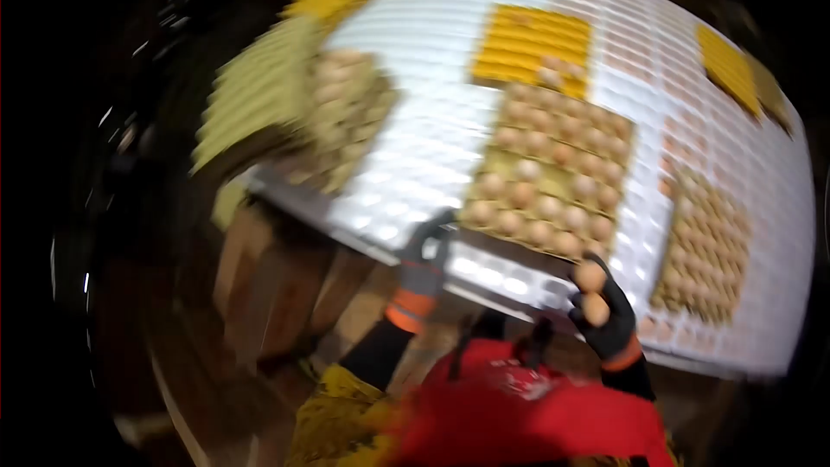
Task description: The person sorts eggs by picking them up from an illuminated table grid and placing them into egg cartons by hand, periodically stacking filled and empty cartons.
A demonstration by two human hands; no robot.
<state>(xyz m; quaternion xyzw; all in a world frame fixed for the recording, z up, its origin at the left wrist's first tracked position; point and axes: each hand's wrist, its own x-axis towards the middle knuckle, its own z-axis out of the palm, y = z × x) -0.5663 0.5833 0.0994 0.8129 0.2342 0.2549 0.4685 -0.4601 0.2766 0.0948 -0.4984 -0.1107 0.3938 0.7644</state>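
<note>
Two brown eggs, an upper egg (590, 277) and a lower egg (595, 310), rest in the fingers of my right hand (616, 316), which wears a dark glove with an orange cuff. This hand is at the near right corner of a pulp egg tray (555, 180) holding rows of brown and pale eggs, with a gap in its middle. Close to the tray's near left corner is my left hand (424, 251), also gloved. Motion smears its fingers, so whether they hold anything is unclear.
A lit white table with a dimpled surface (406, 151) spreads ahead. Beyond the tray lies a yellow tray (536, 39) with a few eggs. Stacked greenish trays (259, 91) stand left; another filled egg tray (705, 246) lies right. Wooden boxes (268, 285) are below the left edge.
</note>
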